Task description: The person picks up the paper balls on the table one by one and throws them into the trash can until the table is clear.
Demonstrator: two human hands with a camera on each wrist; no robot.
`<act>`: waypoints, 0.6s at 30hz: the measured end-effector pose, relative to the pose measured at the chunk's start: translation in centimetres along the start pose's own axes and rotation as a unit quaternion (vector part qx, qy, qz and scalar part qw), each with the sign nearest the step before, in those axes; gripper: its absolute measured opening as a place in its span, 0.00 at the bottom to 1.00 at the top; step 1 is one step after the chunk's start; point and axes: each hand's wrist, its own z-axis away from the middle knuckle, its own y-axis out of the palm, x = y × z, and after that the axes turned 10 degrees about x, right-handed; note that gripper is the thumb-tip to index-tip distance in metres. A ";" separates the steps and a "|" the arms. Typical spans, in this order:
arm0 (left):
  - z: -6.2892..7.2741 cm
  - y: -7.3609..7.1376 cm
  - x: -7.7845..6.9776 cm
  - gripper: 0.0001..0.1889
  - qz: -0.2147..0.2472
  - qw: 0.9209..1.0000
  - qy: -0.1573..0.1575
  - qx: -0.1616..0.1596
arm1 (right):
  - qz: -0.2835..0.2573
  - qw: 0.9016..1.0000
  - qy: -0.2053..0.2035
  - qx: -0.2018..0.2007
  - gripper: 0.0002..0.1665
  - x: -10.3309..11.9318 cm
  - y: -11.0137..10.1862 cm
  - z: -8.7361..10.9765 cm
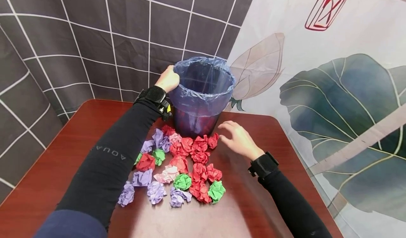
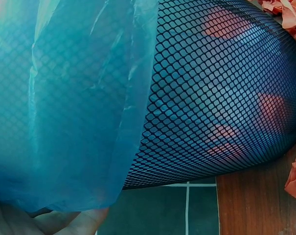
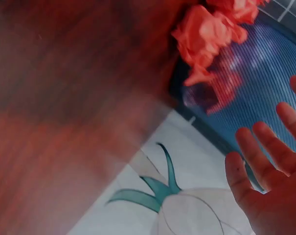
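Bin (image 1: 197, 107) gripped at its lined rim (image 1: 203, 95) by the left hand (image 1: 168, 79), apparently for steadiness — hold partly hidden — with empty right hand (image 1: 239, 140) spread near crumpled red paper (image 1: 200, 144).

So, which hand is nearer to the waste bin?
Left. The left hand holds the bin at its rim; the right hand is open beside its lower right side.

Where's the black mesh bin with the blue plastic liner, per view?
Head: black mesh bin with blue plastic liner, near centre.
Left wrist: fills most of the frame.
Right wrist: right side, partly behind right hand.
Shared landmark: red crumpled paper balls near its base.
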 end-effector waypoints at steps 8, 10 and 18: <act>0.2 -0.1 -0.1 0.33 0.002 1.000 -0.001 -0.005 | 0.009 0.998 -0.006 0.066 0.26 -0.3 2.4 -0.3; 0.2 -0.1 -0.1 0.32 0.004 1.000 0.000 -0.006 | 0.011 0.996 -0.003 0.089 0.29 -0.5 2.7 -0.2; 0.2 0.2 -0.1 0.33 0.012 1.000 -0.004 -0.003 | 0.019 0.990 0.002 0.138 0.27 -0.2 3.8 0.1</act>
